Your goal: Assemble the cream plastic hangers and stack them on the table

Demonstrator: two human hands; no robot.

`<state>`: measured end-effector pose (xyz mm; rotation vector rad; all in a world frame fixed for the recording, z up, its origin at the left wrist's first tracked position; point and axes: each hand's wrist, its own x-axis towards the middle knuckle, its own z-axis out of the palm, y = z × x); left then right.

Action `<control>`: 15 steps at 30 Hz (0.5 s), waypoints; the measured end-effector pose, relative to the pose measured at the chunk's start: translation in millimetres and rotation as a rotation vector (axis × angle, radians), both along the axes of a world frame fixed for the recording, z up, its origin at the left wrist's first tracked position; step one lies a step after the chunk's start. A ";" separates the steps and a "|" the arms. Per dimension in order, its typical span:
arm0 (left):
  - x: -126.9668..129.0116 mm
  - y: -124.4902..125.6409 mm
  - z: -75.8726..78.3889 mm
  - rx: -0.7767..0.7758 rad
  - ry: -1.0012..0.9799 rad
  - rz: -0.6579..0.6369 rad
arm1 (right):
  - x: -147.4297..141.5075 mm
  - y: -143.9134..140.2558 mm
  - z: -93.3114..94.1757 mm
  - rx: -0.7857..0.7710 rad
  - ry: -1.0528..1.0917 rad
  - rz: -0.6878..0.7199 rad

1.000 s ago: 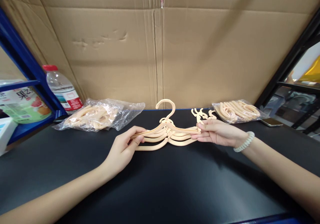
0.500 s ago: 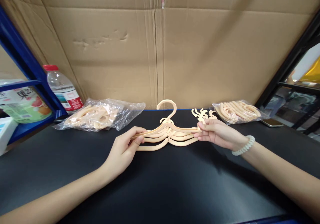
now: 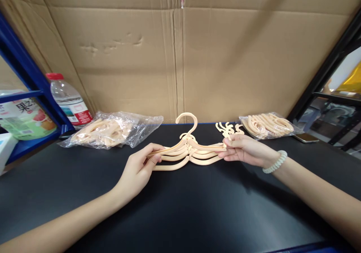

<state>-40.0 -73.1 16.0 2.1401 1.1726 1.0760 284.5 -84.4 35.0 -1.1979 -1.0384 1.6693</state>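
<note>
A beige clothes hanger (image 3: 177,148) with its hook upright is held by its two arm ends, over several similar hangers (image 3: 172,166) stacked on the black table. My left hand (image 3: 142,164) is closed on the left arm, thumb toward me. On the other side, my right hand (image 3: 242,150) pinches the right arm's end between thumb and fingers. Just behind my right hand lie several small beige hooked pieces (image 3: 225,127). The fingers partly hide the ends of the stacked hangers.
At the back left, a clear plastic bag (image 3: 109,130) of beige parts lies before a red-capped bottle (image 3: 69,102). Another bag of beige parts (image 3: 266,125) and a phone (image 3: 307,138) lie at back right. A cardboard wall (image 3: 126,76) closes off the table's far side.
Both hands keep their hold on the hanger, with hardly any movement. The whole view has shifted very slightly.
</note>
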 end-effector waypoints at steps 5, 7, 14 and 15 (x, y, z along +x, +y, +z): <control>0.2 -1.8 1.9 0.008 0.014 0.007 | -2.7 -1.4 -0.7 0.041 -0.006 -0.015; 0.7 -1.7 2.4 0.025 0.016 0.014 | -2.8 -1.4 -1.6 0.043 0.014 0.005; 1.1 -1.7 1.0 0.081 0.035 0.036 | -0.6 1.3 -2.6 0.032 0.095 0.079; 1.0 -1.6 0.6 0.081 0.037 0.037 | -0.5 1.4 -2.2 0.035 0.098 0.085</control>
